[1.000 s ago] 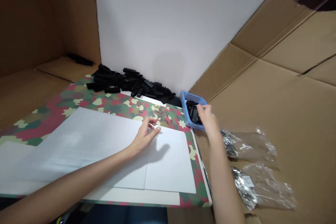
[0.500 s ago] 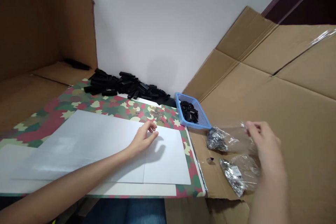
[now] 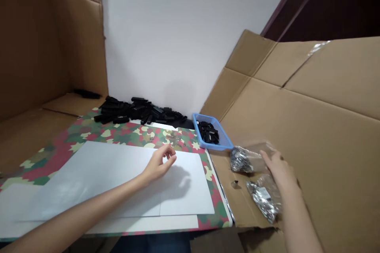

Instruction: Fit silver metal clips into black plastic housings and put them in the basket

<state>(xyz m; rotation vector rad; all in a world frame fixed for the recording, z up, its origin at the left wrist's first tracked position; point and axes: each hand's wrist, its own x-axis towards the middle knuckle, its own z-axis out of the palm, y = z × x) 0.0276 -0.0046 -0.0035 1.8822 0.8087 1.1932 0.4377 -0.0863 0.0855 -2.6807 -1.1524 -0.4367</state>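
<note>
My left hand (image 3: 160, 163) hovers over white sheets (image 3: 118, 182) with its fingers loosely curled and the thumb apart. Nothing is between them, and a shadow falls on the sheet below. At the far right, my right hand (image 3: 279, 168) is at the mouth end of a clear plastic bag (image 3: 242, 160) of small shiny metal parts. Its fingers are bent onto the film, though the fingertips are partly hidden. A second clear bag (image 3: 263, 201) of metal parts, with a white label, lies just below, close to the right wrist.
Black oblong pieces (image 3: 142, 110) are heaped along the white wall. A blue basket (image 3: 227, 142) with more black pieces stands at the table's back right corner. Tiny parts (image 3: 175, 138) are scattered on the camouflage-pattern cloth (image 3: 118, 136). A small metal piece (image 3: 234, 184) lies on cardboard (image 3: 246, 209).
My right hand has moved left and lower on the bag, and the raised film has sagged. My left hand keeps its pose. The view has tilted upward slightly.
</note>
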